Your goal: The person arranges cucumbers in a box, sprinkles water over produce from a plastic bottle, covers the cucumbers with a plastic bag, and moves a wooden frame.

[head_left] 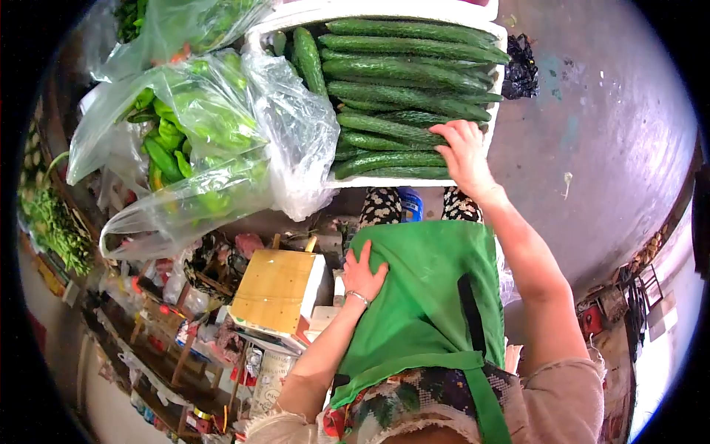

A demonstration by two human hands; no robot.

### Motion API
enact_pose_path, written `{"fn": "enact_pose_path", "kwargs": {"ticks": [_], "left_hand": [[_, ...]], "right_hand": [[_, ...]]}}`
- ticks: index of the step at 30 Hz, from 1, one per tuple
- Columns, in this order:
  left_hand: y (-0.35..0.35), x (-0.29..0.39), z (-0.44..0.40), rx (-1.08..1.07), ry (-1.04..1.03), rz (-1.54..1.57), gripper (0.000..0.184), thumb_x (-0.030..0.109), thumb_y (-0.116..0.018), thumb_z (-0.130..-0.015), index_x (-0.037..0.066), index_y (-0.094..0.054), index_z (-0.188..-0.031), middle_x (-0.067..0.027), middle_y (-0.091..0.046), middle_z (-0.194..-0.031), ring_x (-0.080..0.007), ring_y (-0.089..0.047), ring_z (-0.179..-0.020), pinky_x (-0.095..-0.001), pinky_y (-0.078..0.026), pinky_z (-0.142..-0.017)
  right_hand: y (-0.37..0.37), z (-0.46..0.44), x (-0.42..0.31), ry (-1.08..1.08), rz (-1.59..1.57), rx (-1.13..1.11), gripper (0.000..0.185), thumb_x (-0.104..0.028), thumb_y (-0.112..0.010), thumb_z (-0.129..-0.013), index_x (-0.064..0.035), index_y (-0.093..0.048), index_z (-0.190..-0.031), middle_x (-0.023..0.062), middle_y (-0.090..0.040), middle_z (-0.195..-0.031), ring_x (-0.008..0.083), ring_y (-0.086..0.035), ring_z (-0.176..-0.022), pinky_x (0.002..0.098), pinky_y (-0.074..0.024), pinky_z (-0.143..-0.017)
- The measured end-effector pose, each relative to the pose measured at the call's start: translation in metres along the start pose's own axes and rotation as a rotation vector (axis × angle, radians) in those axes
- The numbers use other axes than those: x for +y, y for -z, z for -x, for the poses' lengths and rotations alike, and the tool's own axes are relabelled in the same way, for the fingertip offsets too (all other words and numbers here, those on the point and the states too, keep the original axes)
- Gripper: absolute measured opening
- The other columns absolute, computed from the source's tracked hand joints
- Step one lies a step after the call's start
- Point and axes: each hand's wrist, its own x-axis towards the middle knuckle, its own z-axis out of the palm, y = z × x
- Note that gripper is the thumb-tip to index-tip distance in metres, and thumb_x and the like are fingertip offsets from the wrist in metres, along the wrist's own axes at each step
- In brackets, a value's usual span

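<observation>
Long dark green cucumbers (403, 70) lie side by side in a white foam box (384, 183) in front of me. My right hand (464, 152) rests at the near right of the box, its fingertips on the end of one cucumber (388, 126); the fingers are bent over it, and the thumb side is partly hidden. My left hand (362, 275) lies flat with fingers spread on the green apron (421, 288) over my lap, holding nothing. A clear plastic bag (292, 126) drapes over the left end of the box.
Left of the box, open clear bags hold green peppers (168, 137). A wooden box (274, 290) stands by my left forearm, with cluttered shelves (155, 370) beyond. A black plastic bag (521, 68) lies on the grey floor (592, 140) at right. Leafy greens (55, 229) are far left.
</observation>
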Motion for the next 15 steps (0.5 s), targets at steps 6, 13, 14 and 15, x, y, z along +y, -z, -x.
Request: {"fn": "enact_pose_path", "kwargs": {"ticks": [6, 13, 14, 15], "left_hand": [[0.003, 0.003, 0.0, 0.026, -0.017, -0.041, 0.077, 0.046, -0.066, -0.076, 0.024, -0.037, -0.144, -0.0271, -0.035, -0.141, -0.0449, -0.045, -0.121, -0.0503, -0.042, -0.096], [0.0, -0.001, 0.0, 0.031, -0.029, -0.038, 0.078, 0.047, -0.066, -0.076, 0.025, -0.036, -0.144, -0.0271, -0.035, -0.141, -0.0452, -0.045, -0.121, -0.0511, -0.043, -0.095], [0.0, 0.0, -0.001, 0.036, -0.025, -0.043, 0.077, 0.047, -0.065, -0.076, 0.025, -0.037, -0.144, -0.0269, -0.035, -0.141, -0.0453, -0.045, -0.121, -0.0514, -0.043, -0.094], [-0.001, 0.001, -0.001, 0.038, -0.021, -0.047, 0.077, 0.047, -0.065, -0.076, 0.026, -0.037, -0.144, -0.0267, -0.035, -0.141, -0.0453, -0.045, -0.12, -0.0518, -0.044, -0.094]], "right_hand": [[0.033, -0.024, 0.021, 0.08, -0.017, 0.06, 0.037, -0.001, -0.062, -0.078, -0.0099, -0.059, -0.114, 0.0135, -0.053, -0.105, 0.0337, -0.048, -0.101, 0.0426, -0.0386, -0.091], [0.004, -0.066, 0.025, 0.147, 0.128, 0.275, 0.03, -0.009, -0.069, -0.076, -0.0164, -0.066, -0.105, 0.0054, -0.054, -0.108, 0.0287, -0.049, -0.102, 0.0411, -0.0376, -0.088], [-0.001, -0.072, 0.023, 0.138, 0.143, 0.305, 0.029, -0.01, -0.069, -0.077, -0.0166, -0.066, -0.104, 0.0048, -0.055, -0.107, 0.0283, -0.049, -0.102, 0.0407, -0.0372, -0.088], [-0.003, -0.073, 0.02, 0.102, 0.151, 0.32, 0.027, -0.01, -0.069, -0.077, -0.0167, -0.066, -0.103, 0.0042, -0.055, -0.107, 0.0278, -0.049, -0.101, 0.0403, -0.0369, -0.088]]}}
